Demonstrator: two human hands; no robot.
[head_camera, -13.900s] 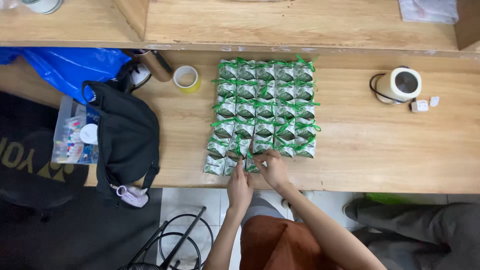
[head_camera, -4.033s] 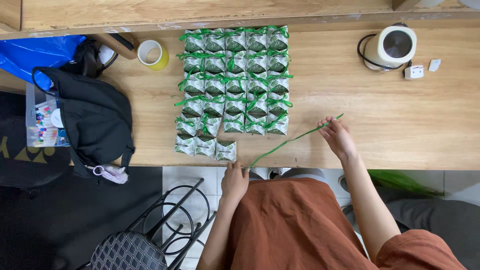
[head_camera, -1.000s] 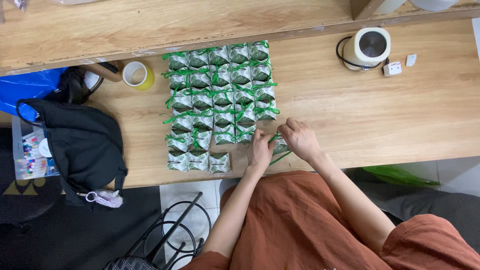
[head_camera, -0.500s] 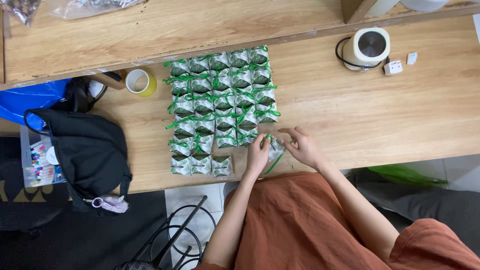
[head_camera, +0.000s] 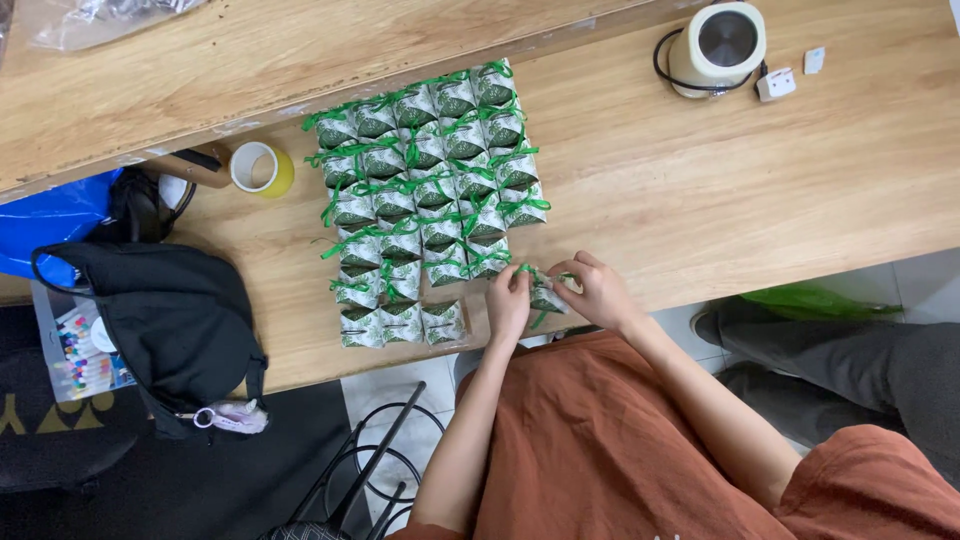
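Several small green-and-white wrapped packets (head_camera: 425, 200), most tied with green ribbon, lie in a tight grid on the wooden table (head_camera: 700, 180). At the grid's near right corner both hands meet on one more packet (head_camera: 546, 296). My left hand (head_camera: 509, 302) pinches its left side and my right hand (head_camera: 594, 292) holds its right side, fingers on the green ribbon (head_camera: 541, 318) wrapped around it. A ribbon end hangs below the packet. The three packets in the nearest row (head_camera: 402, 324) have no ribbon.
A white electric kettle (head_camera: 716, 46) with its cord and a plug (head_camera: 774, 84) stands at the far right. A roll of yellow tape (head_camera: 260, 167) lies left of the grid. A black bag (head_camera: 170, 325), a blue bag (head_camera: 55, 220) and a clear plastic box sit at the left.
Four seconds ago my right hand held a long ribbon out to the right. Since then both hands have closed on one packet at the grid's near right corner. The view shifted slightly.
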